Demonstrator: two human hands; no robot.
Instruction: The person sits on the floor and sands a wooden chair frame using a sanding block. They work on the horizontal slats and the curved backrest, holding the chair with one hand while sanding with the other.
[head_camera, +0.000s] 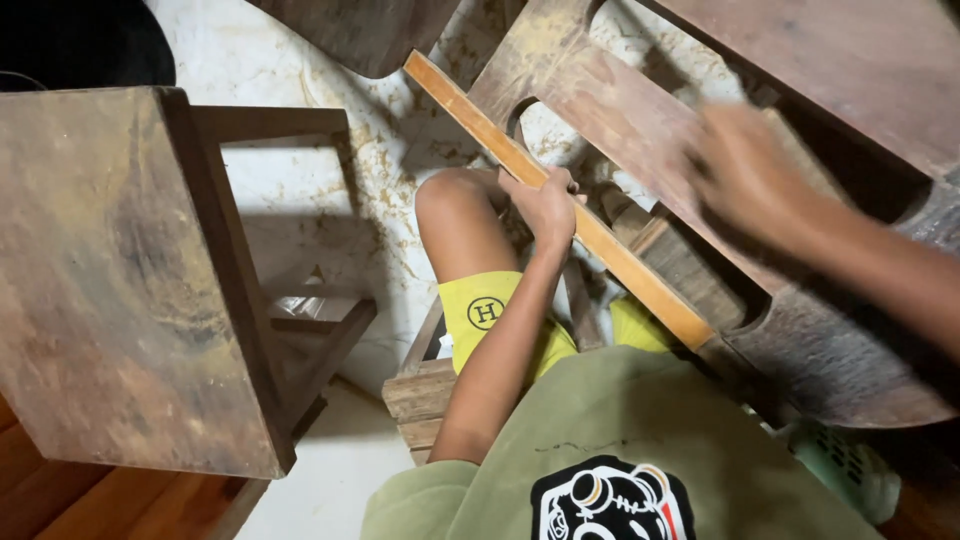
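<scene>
I am seated and look down at my knees. My left hand (546, 208) is wrapped around a long light-brown wooden strip (620, 258) that runs diagonally from upper left to lower right across my lap. Beneath the strip lies a dark curved wooden plank (620, 110) with rounded cut-outs. My right hand (745, 175) is blurred with motion and hovers over or rests on this plank, fingers spread; I cannot tell whether it holds anything.
A worn wooden stool (120, 280) stands at the left on a dusty white floor (300, 190). More dark wooden boards (860, 60) lie at the upper right. I sit on a low wooden block (420, 400). A green basket (850, 465) is at the lower right.
</scene>
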